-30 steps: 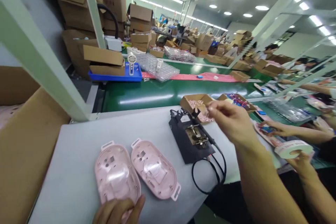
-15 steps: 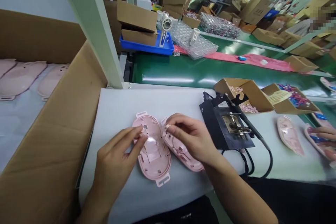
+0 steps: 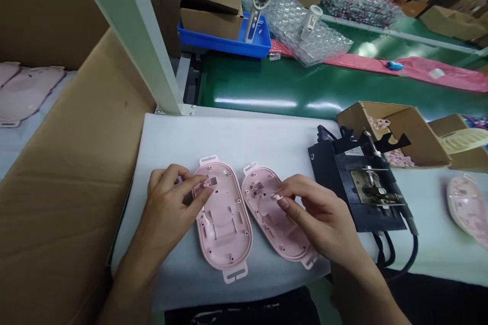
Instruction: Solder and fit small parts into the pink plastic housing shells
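1. Two pink shells, the left shell [image 3: 224,218] and the right shell [image 3: 270,218], lie open side up on the pale bench [image 3: 179,137]. On a clock face centred on the view, they occupy roughly 7 and 5 o'clock respectively.
2. Left hand [image 3: 168,200], at 8 o'clock: thumb and forefinger pinch what appears to be a small pink piece [image 3: 208,182] at the left shell's own 11 o'clock, beside a grey square [image 3: 214,181]. Whether piece and shell touch cannot be told.
3. Right hand [image 3: 320,213], at 4 o'clock: thumb and forefinger grasp a small pale piece [image 3: 276,197] over the right shell.
4. Change within the last half second: the right hand has drawn back from the right shell's upper end, exposing its round openings [image 3: 254,190]; the left fingertips stay near their spot. By inference, work centres on the left shell, the pale piece being merely held.
5. Lettering: the label [image 3: 354,151] on the black device [image 3: 335,177], between 3 and 4 o'clock, is too small to read; pale marks [image 3: 272,306] on the dark clothing [image 3: 236,313] at 6 o'clock are likewise illegible. No brand is discernible.
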{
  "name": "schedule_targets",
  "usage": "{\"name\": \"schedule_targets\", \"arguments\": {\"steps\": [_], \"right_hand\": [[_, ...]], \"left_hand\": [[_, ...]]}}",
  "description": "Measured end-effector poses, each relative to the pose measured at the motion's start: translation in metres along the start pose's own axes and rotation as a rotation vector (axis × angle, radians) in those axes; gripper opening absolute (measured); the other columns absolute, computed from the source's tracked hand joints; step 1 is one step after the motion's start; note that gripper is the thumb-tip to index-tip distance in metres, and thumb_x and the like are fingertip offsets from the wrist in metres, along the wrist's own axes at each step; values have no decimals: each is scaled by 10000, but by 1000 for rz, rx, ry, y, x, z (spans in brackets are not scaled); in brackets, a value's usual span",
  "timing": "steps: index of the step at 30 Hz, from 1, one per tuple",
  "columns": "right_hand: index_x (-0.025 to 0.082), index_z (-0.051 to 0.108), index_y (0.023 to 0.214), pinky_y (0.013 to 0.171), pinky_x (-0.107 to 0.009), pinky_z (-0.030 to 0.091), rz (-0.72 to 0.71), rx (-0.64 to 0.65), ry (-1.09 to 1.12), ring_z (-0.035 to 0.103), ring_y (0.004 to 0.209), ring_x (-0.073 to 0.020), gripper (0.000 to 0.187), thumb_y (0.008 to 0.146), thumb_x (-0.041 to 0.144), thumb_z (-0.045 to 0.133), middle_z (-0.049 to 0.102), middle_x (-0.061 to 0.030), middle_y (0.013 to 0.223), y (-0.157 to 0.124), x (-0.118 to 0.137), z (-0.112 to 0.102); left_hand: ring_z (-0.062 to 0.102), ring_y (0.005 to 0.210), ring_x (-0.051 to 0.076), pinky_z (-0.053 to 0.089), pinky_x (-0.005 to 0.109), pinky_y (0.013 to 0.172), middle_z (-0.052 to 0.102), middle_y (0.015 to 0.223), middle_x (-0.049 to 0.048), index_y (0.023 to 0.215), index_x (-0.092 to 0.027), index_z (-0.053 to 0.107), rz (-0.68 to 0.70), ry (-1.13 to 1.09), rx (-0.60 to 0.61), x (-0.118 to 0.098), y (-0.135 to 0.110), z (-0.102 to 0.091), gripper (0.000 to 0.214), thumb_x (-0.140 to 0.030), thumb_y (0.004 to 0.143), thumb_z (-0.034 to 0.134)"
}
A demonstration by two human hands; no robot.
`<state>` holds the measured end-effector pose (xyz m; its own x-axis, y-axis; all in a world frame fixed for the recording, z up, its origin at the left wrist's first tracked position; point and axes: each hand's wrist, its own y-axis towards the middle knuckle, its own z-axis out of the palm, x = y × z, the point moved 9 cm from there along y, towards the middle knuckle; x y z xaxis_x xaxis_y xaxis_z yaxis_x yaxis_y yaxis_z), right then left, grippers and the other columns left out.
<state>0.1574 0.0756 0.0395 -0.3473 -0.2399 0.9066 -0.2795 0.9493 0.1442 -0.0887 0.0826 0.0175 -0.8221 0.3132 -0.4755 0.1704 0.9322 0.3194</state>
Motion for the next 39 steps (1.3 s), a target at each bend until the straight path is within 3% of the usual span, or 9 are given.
{"name": "schedule_targets", "arguments": {"steps": [13,16,18,21,23,25,27,31,39], "right_hand": [[275,691,993,795,-329,508,-1,-27,5,637,915,-165,143,964,143,645,679,-9,958,1,-10,-3],[274,692,995,805,-338,510,11,-16,-11,637,928,-172,124,962,161,653,679,-11,967,2,-14,0],[271,695,995,816,-343,507,20,-9,-26,634,951,-178,110,963,174,655,674,-18,985,2,-17,1],[271,707,997,801,-341,501,15,-26,-41,625,969,-182,96,965,193,660,662,-29,1014,3,-19,0],[269,709,997,784,-339,496,19,-48,-44,622,956,-180,74,972,222,658,659,-31,1018,4,-20,-4],[270,706,983,776,-343,486,56,-31,-67,616,930,-176,65,988,268,641,657,-25,993,6,-22,-4],[277,706,981,777,-356,465,121,30,-133,602,909,-179,97,1003,310,617,648,-19,960,9,-26,-1],[271,706,942,801,-395,385,188,155,-311,569,911,-207,122,997,305,603,623,-25,915,12,-32,9],[236,671,872,787,-399,280,148,171,-549,552,935,-219,133,979,256,594,629,-29,939,18,-27,26]], "left_hand": [[479,874,202,497,350,775,563,907,42,1006,-218,786,8,-23,-44,-9,4,-2,127,-260,939,687],[499,943,215,516,375,837,550,986,46,1040,-241,767,-68,-35,-53,-3,3,-2,140,-268,919,701],[528,1087,240,521,418,939,538,1166,65,1174,-244,706,-182,-81,-12,5,7,1,279,-273,897,704],[558,1195,271,514,455,997,548,1314,87,1328,-218,583,-322,-159,188,11,19,17,464,-284,877,666],[597,1118,284,533,452,922,622,1208,82,1261,-199,611,-359,-145,334,10,29,25,431,-274,839,657],[628,999,276,544,414,803,658,1074,71,1126,-184,630,-396,-130,406,9,36,28,353,-247,781,664],[646,846,230,525,348,674,674,994,47,1086,-192,579,-443,-186,425,9,37,29,334,-236,763,653],[586,568,138,435,258,490,701,919,-3,1215,-225,462,-545,-408,430,9,27,36,431,-256,810,608],[666,656,165,484,258,527,727,986,-2,1263,-254,532,-568,-441,408,10,26,37,480,-245,796,642]]}}
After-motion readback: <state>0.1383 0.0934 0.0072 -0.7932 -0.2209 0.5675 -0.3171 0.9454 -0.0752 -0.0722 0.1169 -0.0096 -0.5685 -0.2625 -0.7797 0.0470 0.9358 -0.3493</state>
